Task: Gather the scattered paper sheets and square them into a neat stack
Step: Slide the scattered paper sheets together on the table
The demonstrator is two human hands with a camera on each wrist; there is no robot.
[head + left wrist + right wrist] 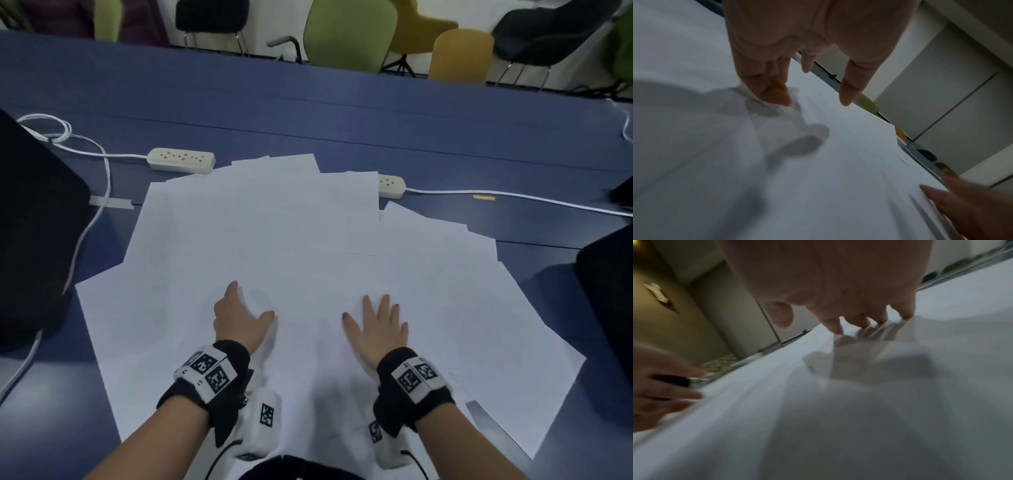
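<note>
Paper sheets [274,240] lie fanned over the blue surface [308,113]. Both hands flat on top, left hand [239,317] & right hand [378,325], fingers [835,326] straight, gripping nothing. Risk: pushing inward buckles top sheets, or outer ones slide off the edge.

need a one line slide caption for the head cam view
Both hands, left hand and right hand, rest open on overlapping white paper sheets fanned across a blue table.

We see bare blue tabletop [308,113] beyond the white paper sheets [274,240]; two cream power strips [181,159] touch their far edge.
</note>
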